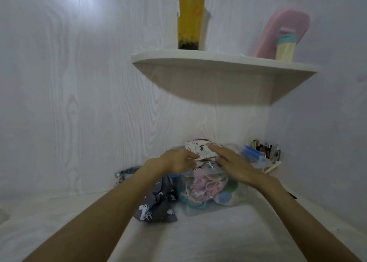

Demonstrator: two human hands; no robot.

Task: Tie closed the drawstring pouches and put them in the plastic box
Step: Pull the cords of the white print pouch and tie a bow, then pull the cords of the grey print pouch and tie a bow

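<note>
A clear plastic box stands on the white surface, filled with several pastel drawstring pouches. On top of the pile sits a white pouch with small dark animal prints. My left hand pinches this pouch at its left edge near the cord. My right hand lies flat with straight fingers on its right side, pressing it down. A dark grey pouch with white unicorn prints lies left of the box, partly under my left forearm.
A corner shelf juts out above, carrying a tall yellow drink cup and a pink object. A holder of pens and brushes and a blue-trimmed clear lid stand right of the box. White walls close in behind and right.
</note>
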